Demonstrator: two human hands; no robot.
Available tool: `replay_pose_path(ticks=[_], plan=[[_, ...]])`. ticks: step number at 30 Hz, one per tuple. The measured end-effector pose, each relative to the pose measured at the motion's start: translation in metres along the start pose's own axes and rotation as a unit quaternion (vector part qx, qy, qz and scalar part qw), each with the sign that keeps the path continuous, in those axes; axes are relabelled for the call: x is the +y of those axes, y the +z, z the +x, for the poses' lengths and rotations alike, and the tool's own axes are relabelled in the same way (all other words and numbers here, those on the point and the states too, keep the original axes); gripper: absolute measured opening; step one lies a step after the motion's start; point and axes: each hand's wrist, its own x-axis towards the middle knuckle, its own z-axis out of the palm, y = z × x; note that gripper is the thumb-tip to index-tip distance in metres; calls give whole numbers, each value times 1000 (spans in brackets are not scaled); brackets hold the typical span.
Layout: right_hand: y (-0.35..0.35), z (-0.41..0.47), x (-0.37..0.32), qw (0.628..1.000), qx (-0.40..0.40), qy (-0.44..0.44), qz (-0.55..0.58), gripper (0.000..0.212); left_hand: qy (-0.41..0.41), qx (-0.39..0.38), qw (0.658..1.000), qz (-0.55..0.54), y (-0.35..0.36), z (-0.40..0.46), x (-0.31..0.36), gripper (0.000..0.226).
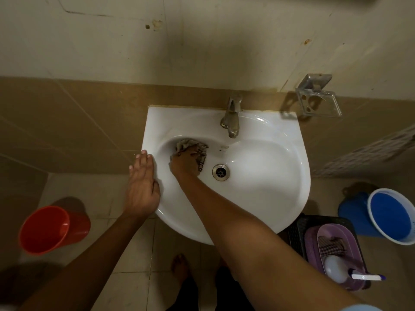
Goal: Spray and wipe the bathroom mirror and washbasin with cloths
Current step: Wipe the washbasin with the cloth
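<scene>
My right hand [185, 162] presses the limp grey checked cloth [190, 149] bunched under curled fingers, centre frame; my left hand [142, 187] lies spread flat on the slick white ceramic washbasin [269, 194] rim

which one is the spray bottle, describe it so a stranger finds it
Start at the white washbasin; low beside its right edge stands a purple tub holding a checked cloth. The spray bottle lies there too: white, rounded, the only thing with a nozzle.
</scene>
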Motion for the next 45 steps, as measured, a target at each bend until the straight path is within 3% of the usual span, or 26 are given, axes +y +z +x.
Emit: replay_pose_path(ticks=[2, 5, 11, 15, 19, 21, 23, 25, 28, 32, 36, 38, 40, 45], plan=[[14, -13, 15, 981, -7, -97, -168, 74, -4, -2, 1000, -6, -4, 0, 1, 72], [16, -18, 47, 947, -39, -194, -253, 74, -13, 3, 1000, -2, -1, 0, 1, 71], [-14, -20, 89, 933, -81, -265, -229, 65, -8, 2, 1000, -4, -4, 0, 2, 73], [-22, -53, 101, 922, -55, -287, -256, 57, -18, -3, 1000, -3, -7, 0, 5, 75], [-36, -68, 84, 945, -109, -247, -186, 42, -26, -9, 1000, -9, -11, 3, 7, 75], [-55, -67, 76, 969, -169, -172, -53, 37, -33, -14, 999, -35, -14, 4, 7, 73], [-79, -67, 73, 972, -196, -87, 93, 41, -81, -18, 988, -131, -21, 9, 13, 65], [-101, -71, 75, 949, -208, -37, 235, 40, -145, 7, 952, -271, -32, 15, 26, 56], [-125, -78, 78, 881, -214, 7, 422, 32, -215, 41, 863, -456, -50, 23, 51, 42], [-136, -86, 79, 831, -204, 32, 517, 31, -260, -93, 714, -643, -52, 23, 73, 30], [-138, -94, 80, 806, -217, -1, 551, 54, -250, -187, 650, -693, -46, 11, 89, 35], [-137, -100, 83, 798, -215, 3, 564, 54, -232, -210, 650, -692, -44, 6, 92, 39], [-134, -104, 91, 793, -180, 23, 582, 38, -209, -231, 667, -676, -43, 2, 94, 40], [-136, -111, 110, 788, -162, 5, 594, 50, -157, -234, 744, -606, -46, 8, 95, 31]])
